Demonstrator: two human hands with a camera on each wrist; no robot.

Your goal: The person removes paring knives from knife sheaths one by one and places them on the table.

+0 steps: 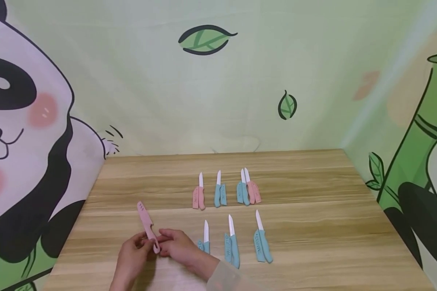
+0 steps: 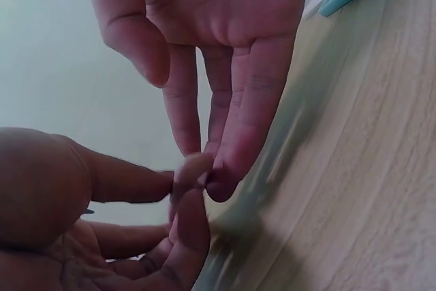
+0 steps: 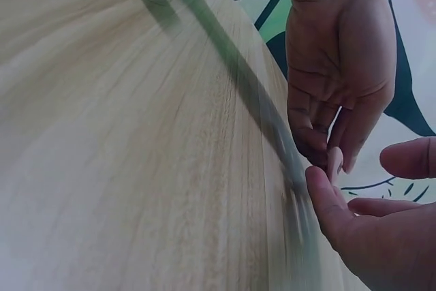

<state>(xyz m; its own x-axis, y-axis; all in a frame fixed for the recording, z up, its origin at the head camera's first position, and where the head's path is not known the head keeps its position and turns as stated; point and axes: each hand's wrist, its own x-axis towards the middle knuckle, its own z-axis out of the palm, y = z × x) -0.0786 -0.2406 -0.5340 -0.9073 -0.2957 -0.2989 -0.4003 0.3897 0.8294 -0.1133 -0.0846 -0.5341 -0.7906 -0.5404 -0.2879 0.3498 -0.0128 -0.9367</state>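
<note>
A pink paring knife (image 1: 145,217) in its pink sheath points away and slightly left, at the left of the table in the head view. My left hand (image 1: 132,252) pinches its handle between thumb and fingers. From the other side my right hand (image 1: 183,248) touches the handle end with extended fingers, its thumb standing apart. In the left wrist view the handle end (image 2: 194,168) shows between both hands' fingertips. The right wrist view shows the same handle end (image 3: 334,161) against my right fingers, the blade part hidden.
Several unsheathed knives lie on the wooden table (image 1: 313,226), each with its sheath beside it. The far row mixes a pink knife (image 1: 201,194) and blue ones; the near row holds blue knives (image 1: 264,242). One near sheath is partly behind my right wrist. A panda-print cloth (image 1: 149,81) hangs behind.
</note>
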